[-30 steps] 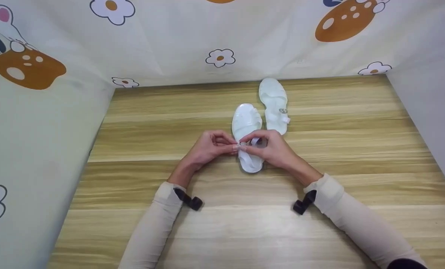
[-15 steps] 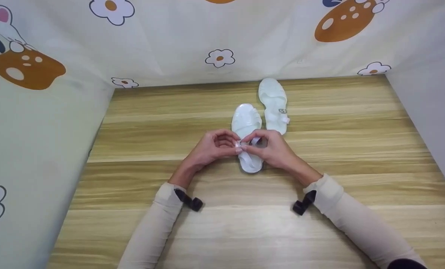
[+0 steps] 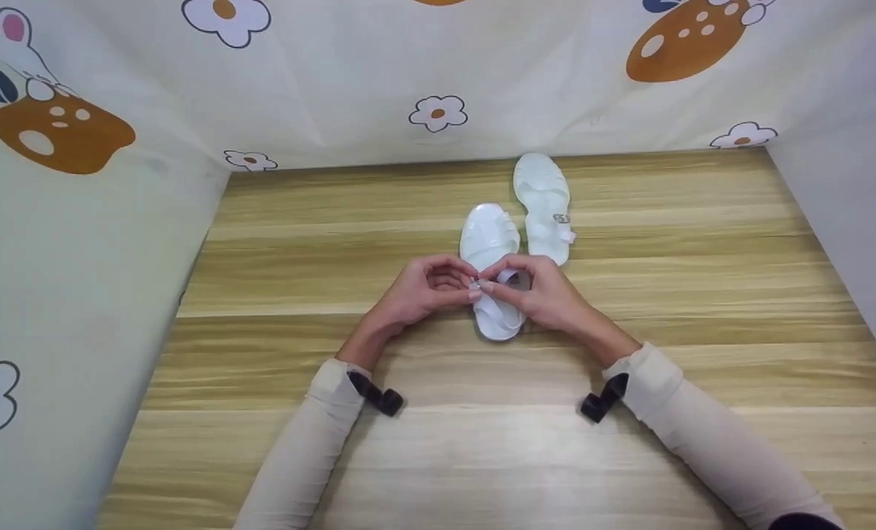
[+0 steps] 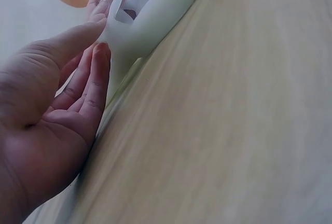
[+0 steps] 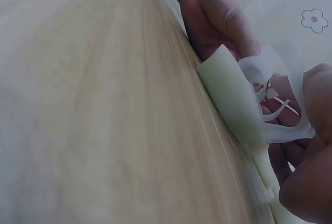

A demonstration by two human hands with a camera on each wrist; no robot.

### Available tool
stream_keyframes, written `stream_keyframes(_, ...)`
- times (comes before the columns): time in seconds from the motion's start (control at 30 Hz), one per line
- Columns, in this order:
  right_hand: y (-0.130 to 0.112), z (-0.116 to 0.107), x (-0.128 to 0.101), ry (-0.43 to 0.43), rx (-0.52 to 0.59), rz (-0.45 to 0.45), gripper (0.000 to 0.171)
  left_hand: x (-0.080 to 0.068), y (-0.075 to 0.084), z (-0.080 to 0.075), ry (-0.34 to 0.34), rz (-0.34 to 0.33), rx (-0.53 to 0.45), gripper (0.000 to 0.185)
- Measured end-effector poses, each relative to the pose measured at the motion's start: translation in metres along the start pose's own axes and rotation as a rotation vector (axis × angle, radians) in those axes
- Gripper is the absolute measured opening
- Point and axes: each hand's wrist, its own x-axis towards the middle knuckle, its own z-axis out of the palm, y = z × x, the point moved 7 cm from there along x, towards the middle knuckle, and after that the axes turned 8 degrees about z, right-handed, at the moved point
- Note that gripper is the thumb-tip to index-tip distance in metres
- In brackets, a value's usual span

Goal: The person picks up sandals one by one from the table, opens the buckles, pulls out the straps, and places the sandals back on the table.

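Observation:
Two white jelly sandals lie on the wooden tabletop (image 3: 482,442). The near sandal (image 3: 488,239) lies toe away from me, and both hands meet over its ankle strap (image 3: 504,278). My left hand (image 3: 467,288) pinches the small metal buckle (image 3: 475,283) from the left. My right hand (image 3: 491,285) pinches the strap end from the right. In the right wrist view the strap (image 5: 282,128) loops above the sandal's heel (image 5: 233,97), with the buckle (image 5: 268,86) between the fingers. The left wrist view shows the heel (image 4: 150,22) beside my fingers (image 4: 96,73). The second sandal (image 3: 541,199) lies behind, untouched.
Cloth walls printed with flowers and orange shapes (image 3: 438,73) close the back and left (image 3: 77,258); a plain grey wall (image 3: 850,221) closes the right. Black straps (image 3: 379,397) sit at both wrists.
Both hands stay at the near sandal's buckle; the fingertips have drawn slightly closer together. The sandals have not moved.

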Motion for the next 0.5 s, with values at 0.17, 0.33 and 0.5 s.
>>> stream_keyframes(0.17,0.0022,0.0013,-0.0014,-0.002,0.017,0.009,0.017,-0.0012,-0.0013,0.0012,0.015,-0.009,0.028,0.030)
stream_keyframes(0.33,0.0012,0.0007,-0.0009,0.009,0.007,-0.022,0.014,-0.0005,-0.0003,0.0018,0.023,0.012,0.055,0.027)
stream_keyframes(0.5,-0.0004,-0.0020,-0.0005,0.015,-0.010,-0.029,0.013,0.0009,0.0016,0.0015,0.023,0.033,0.074,0.025)
